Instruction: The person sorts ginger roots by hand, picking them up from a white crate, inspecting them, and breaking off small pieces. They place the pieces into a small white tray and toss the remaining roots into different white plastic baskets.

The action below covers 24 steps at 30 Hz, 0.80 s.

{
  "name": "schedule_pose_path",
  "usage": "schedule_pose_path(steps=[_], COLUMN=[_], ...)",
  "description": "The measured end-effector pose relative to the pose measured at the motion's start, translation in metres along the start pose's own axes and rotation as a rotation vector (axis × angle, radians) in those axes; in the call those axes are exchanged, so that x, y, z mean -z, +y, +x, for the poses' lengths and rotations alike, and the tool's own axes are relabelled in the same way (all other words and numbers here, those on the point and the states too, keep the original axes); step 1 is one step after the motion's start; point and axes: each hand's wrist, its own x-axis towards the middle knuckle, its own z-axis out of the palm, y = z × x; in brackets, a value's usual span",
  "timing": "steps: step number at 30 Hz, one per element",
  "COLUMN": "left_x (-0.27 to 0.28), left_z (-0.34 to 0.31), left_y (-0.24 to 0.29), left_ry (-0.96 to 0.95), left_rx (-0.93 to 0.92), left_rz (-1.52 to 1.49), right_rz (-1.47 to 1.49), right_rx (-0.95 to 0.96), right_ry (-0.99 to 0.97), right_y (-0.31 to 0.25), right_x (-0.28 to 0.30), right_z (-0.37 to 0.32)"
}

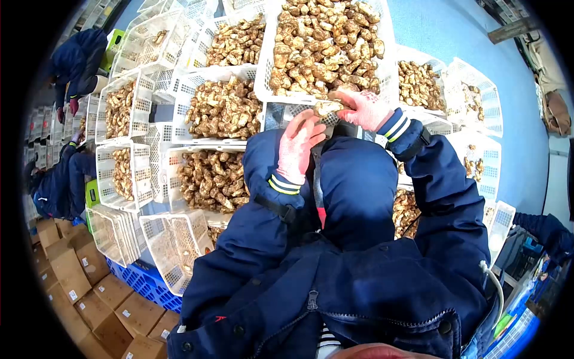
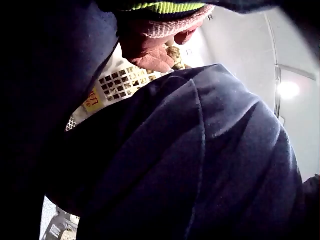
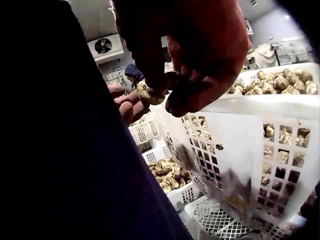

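In the head view, my gloved right hand (image 1: 366, 112) pinches a stubby, soil-streaked mushroom (image 1: 327, 107) between thumb and fingers, just over the near rim of a heaped white basket (image 1: 391, 66). My left hand (image 1: 299, 147), in a pink knit glove, is beside it with its fingers loosely spread and nothing gripped. From the right wrist, the mushroom (image 3: 150, 93) shows at the fingertips of the dark, shadowed right hand (image 3: 210, 55), with the left fingers (image 3: 127, 107) right at its other side. In the left wrist view the left hand (image 2: 150, 52) is partly hidden by a sleeve.
More white perforated baskets of mushrooms (image 1: 224, 107) stand to the left, others (image 1: 421, 84) to the right. A nearly bare basket (image 1: 173, 239) is at front left. Cardboard boxes (image 1: 95, 311) cover the lower-left floor. Two people in dark jackets (image 1: 78, 54) work at far left.
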Motion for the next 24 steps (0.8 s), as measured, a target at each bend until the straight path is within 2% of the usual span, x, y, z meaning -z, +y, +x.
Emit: schedule_pose_path(steps=[2, 4, 6, 8, 10, 12, 13, 14, 16, 17, 19, 20, 21, 22, 24], left_x=[0.000, 0.000, 0.001, 0.002, 0.002, 0.003, 0.004, 0.005, 0.003, 0.007, 0.007, 0.007, 0.007, 0.003, 0.007], left_z=[0.000, -0.001, -0.001, 0.000, 0.000, 0.001, 0.001, 0.002, 0.000, 0.002, 0.002, 0.001, 0.002, 0.001, 0.003], left_y=[0.000, 0.000, 0.001, 0.002, 0.000, -0.002, -0.002, -0.001, -0.001, -0.001, -0.003, -0.002, -0.003, -0.001, -0.004], left_ry=[-0.002, -0.017, -0.058, -0.023, -0.015, -0.011, -0.008, -0.026, -0.005, -0.066, -0.056, -0.058, -0.017, 0.041, 0.020], left_rx=[0.020, 0.009, -0.012, 0.055, 0.055, 0.055, 0.064, 0.079, 0.091, 0.091, 0.091, 0.090, 0.111, 0.147, 0.101], left_rz=[-0.015, -0.007, -0.034, -0.059, -0.019, -0.002, 0.012, -0.044, 0.008, -0.028, 0.016, 0.026, 0.074, 0.095, 0.037], right_rz=[-0.073, -0.370, -0.338, -0.154, 0.251, 0.621, 0.807, 0.835, 1.304, 1.416, 1.377, 1.333, 1.223, 1.279, 1.147], right_rx=[-0.052, 0.104, 0.075, 0.053, -0.210, -0.057, -0.065, -0.120, 0.289, 0.222, 0.411, 0.337, 0.036, 0.057, 0.043], right_ry=[0.015, 0.080, 0.085, 0.116, 0.009, 0.049, 0.121, 0.202, 0.073, 0.086, 0.149, 0.256, 0.476, 0.524, 0.565], right_y=[-0.004, -0.009, -0.013, -0.021, -0.037, -0.001, 0.002, -0.004, 0.016, 0.024, 0.033, 0.035, 0.039, 0.054, 0.076], right_x=[0.000, 0.003, 0.006, 0.009, 0.024, 0.021, 0.021, 0.025, 0.027, 0.034, 0.037, 0.043, 0.047, 0.048, 0.053], right_z=[-0.004, -0.004, -0.005, -0.004, -0.018, -0.017, -0.022, -0.030, -0.033, -0.038, -0.058, -0.076, -0.094, -0.112, -0.155])
